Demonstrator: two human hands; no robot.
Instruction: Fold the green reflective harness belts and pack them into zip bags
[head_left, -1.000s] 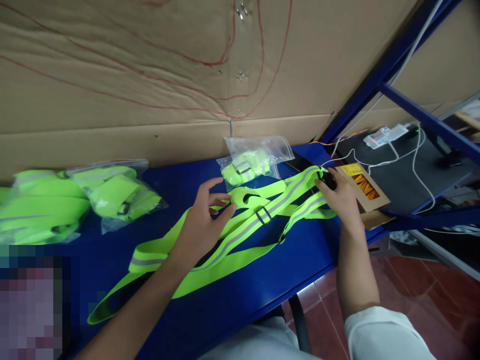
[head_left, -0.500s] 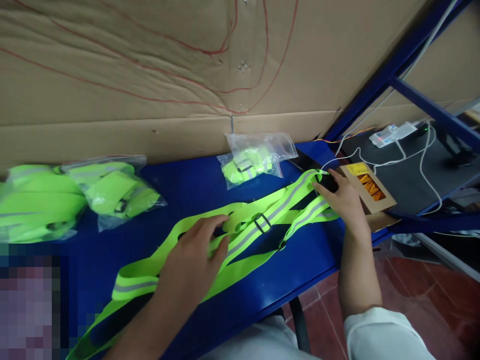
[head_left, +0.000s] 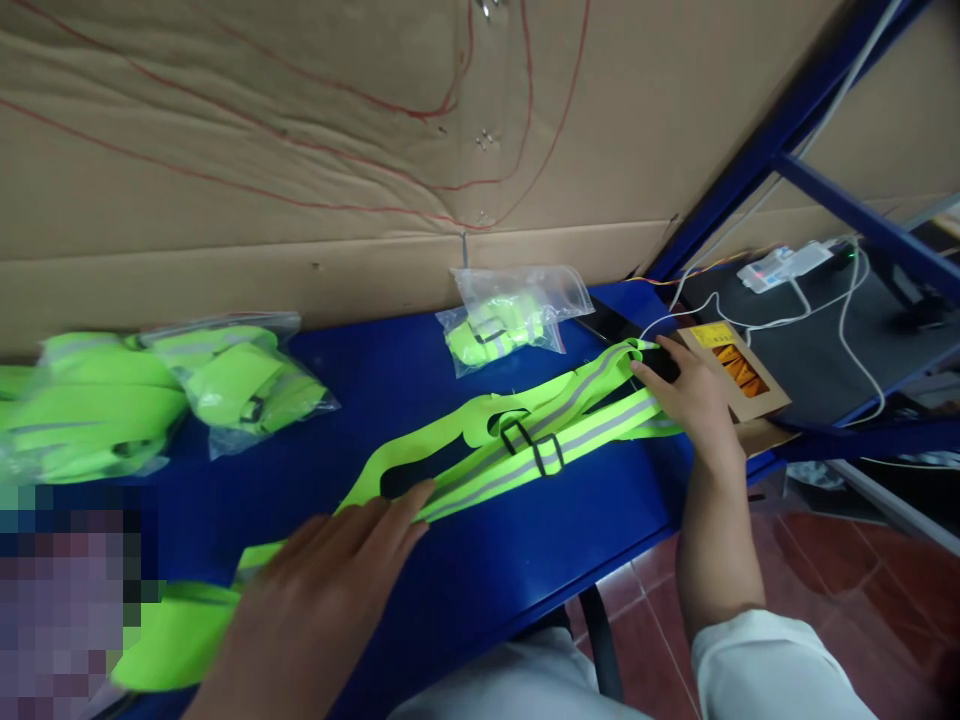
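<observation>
Brown cardboard sheeting (head_left: 300,130) stands behind the blue table (head_left: 480,590) where I work, and the orange-windowed box (head_left: 772,402) makes my landmark. Left of the box lie the neon yellow-green straps (head_left: 592,430), grey-striped, with two black buckles (head_left: 548,454) just beside each other. My right hand (head_left: 690,390), just beside the box, grasps the straps' end between thumb and fingers. My left hand (head_left: 322,580), well left of the box, is laid over the straps, fingers close together; I cannot tell whether it grips them. Left of the box and farther back rests a bagged strap (head_left: 499,330), and at the far left sit more filled bags (head_left: 240,385). Behind the box, to its right, is a white power strip (head_left: 787,268)
</observation>
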